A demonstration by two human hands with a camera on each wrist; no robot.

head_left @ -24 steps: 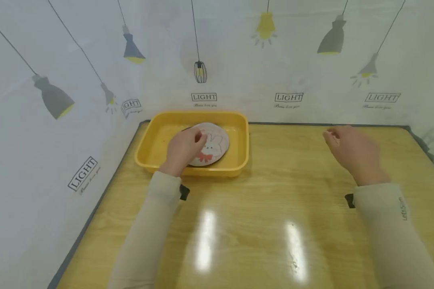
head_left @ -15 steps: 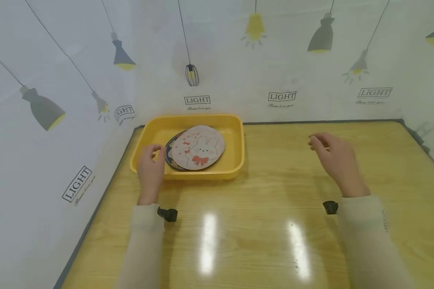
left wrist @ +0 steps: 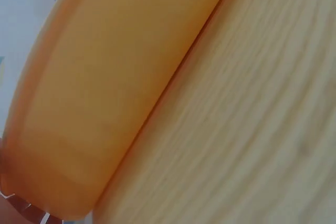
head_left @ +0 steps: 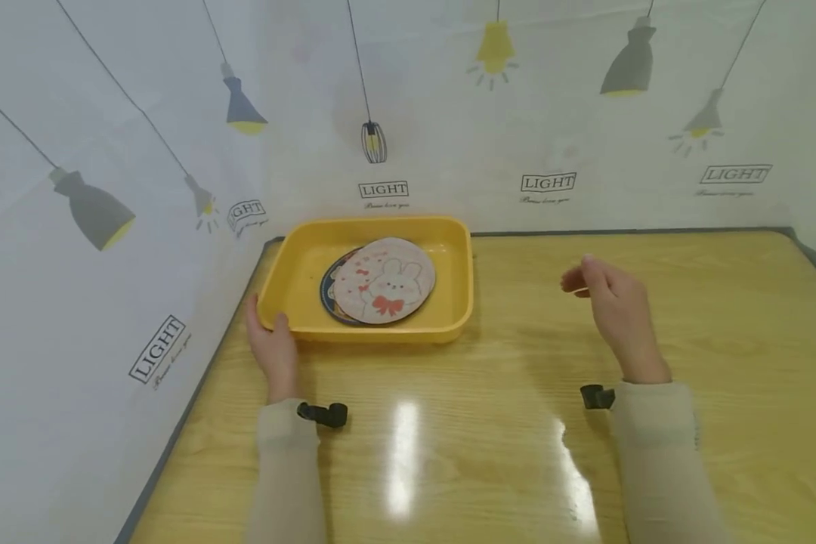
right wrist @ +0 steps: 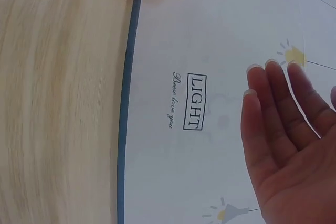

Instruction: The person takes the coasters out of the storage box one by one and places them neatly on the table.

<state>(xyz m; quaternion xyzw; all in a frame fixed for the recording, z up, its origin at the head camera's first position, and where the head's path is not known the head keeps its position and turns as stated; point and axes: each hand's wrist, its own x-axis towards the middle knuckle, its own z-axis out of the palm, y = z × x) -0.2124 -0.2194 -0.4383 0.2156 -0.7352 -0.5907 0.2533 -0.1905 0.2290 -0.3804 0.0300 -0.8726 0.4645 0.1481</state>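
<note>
A yellow plastic tray [head_left: 370,335] stands on the table against the back wall, left of the middle. Inside lie two flat round mats: a pink one [head_left: 384,279] with a rabbit and red bow overlaps a dark blue one [head_left: 327,291]. My left hand [head_left: 274,355] grips the tray's front-left corner, thumb at the front rim and fingers along the outer left side. In the left wrist view the tray's wall [left wrist: 100,77] fills much of the picture. My right hand [head_left: 619,313] hangs above the table right of the tray, holding nothing, fingers extended in the right wrist view.
The wooden table [head_left: 503,423] carries bright light reflections near the front. White wall sheets [head_left: 449,136] printed with lamps and LIGHT lettering enclose its back and sides. A black wrist camera mount [head_left: 326,414] sits by the left cuff, another mount [head_left: 595,397] by the right.
My left hand has gone from above the mats to the tray's front-left corner and taken hold there. My right hand has come left toward the tray, its fingers straightening.
</note>
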